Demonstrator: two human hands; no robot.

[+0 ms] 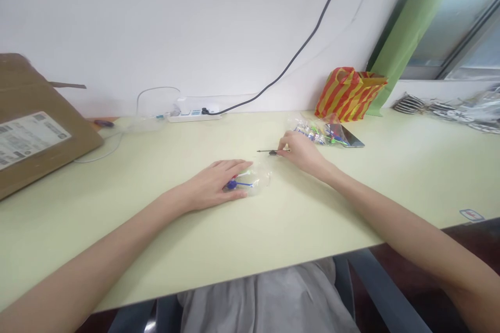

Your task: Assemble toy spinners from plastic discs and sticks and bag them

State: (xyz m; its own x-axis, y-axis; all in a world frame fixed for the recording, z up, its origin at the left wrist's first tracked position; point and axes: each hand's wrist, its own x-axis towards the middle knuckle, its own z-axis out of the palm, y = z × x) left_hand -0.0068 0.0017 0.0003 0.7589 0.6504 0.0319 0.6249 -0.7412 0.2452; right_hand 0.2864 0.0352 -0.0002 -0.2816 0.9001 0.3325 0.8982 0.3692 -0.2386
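My left hand (219,184) lies on a clear plastic bag (261,178) on the table, thumb and fingers stretched apart. Inside that bag show a blue stick-like piece (242,184) and a white one; their far ends are hidden under my palm. Just beyond it, my right hand (299,151) pinches a thin black piece (272,152) with a pointed tip that faces left and a wider dark part near my fingertips. Its exact kind is too small to tell. Behind my right hand lies a clear bag of colourful small pieces (312,132), partly covered by that hand.
A phone-like dark slab (352,136) lies beside the colourful bag, before a red and yellow striped bag (347,94). At left stands a cardboard box (39,130). By the wall is a power strip (193,116) with a black cable (289,62). Flat striped items (408,103) lie far right.
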